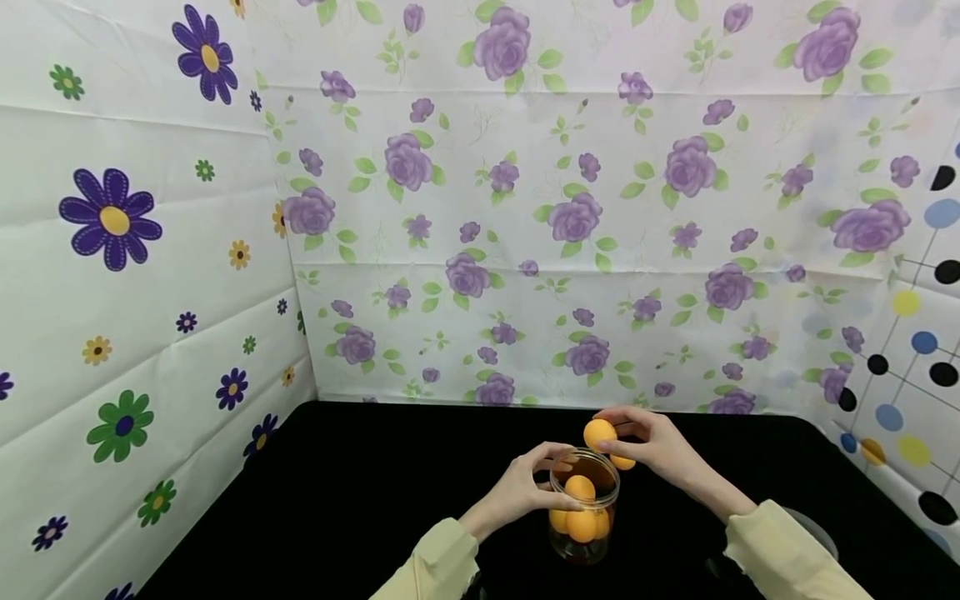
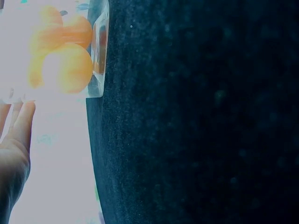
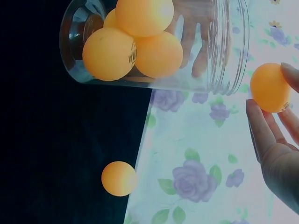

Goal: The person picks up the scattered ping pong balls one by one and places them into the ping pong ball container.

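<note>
A clear plastic jar (image 1: 583, 546) stands upright on the black table with several orange table tennis balls (image 3: 110, 55) inside. My left hand (image 1: 528, 483) grips the jar near its mouth, thumb at the front and fingers round the far side. Beside the jar's open mouth, my right hand (image 1: 656, 446) pinches one orange table tennis ball (image 3: 271, 87) between thumb and fingertips. Another orange ball (image 3: 119, 178) lies on the table beyond the jar, partly hidden behind the right hand in the head view.
A round translucent lid-like disc (image 1: 813, 533) lies at the right, partly covered by the right sleeve (image 1: 787, 550). The black tabletop (image 1: 360, 483) runs back to a flowered sheet (image 1: 465, 208), with patterned sheets at both sides.
</note>
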The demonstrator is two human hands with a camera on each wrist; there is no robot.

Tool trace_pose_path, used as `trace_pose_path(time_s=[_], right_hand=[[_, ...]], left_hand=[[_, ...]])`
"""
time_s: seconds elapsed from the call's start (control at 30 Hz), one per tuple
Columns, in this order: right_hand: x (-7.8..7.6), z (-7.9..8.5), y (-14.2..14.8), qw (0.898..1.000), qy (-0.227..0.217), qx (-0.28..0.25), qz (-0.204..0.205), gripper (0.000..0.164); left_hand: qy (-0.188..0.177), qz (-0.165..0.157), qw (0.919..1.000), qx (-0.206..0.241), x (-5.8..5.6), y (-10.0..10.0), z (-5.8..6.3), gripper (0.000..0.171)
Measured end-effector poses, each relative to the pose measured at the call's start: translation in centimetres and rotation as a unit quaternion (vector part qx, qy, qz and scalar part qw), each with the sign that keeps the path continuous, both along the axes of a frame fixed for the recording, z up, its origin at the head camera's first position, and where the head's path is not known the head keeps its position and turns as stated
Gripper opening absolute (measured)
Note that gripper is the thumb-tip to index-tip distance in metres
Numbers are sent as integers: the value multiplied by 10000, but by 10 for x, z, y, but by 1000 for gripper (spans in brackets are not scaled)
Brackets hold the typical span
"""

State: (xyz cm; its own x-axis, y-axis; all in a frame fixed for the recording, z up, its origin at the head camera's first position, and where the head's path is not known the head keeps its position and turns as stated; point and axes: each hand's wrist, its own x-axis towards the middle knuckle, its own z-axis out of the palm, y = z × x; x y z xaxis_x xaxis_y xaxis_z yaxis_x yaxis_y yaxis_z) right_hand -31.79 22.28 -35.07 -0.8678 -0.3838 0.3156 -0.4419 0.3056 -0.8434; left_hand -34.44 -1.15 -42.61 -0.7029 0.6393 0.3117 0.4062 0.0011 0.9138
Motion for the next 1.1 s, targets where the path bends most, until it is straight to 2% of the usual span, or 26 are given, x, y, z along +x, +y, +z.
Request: trace_pose_path(time_s=[0.2,0.47,0.7,1.1], right_hand=[[2,1,-3,9998,148,63,130,39],[4,1,-8,9992,-17,4,388,38],[6,1,-11,9979,-135,-130,613,37],[4,-2,-14,9966,-30,-55,817,38]], left_hand=[[31,18,10000,-30,1,0,0,52],[122,-62,9999,46,0,0,0,54],[72,25,10000,-21,-1,0,0,51],[99,28,9999,56,0,0,-1,51]])
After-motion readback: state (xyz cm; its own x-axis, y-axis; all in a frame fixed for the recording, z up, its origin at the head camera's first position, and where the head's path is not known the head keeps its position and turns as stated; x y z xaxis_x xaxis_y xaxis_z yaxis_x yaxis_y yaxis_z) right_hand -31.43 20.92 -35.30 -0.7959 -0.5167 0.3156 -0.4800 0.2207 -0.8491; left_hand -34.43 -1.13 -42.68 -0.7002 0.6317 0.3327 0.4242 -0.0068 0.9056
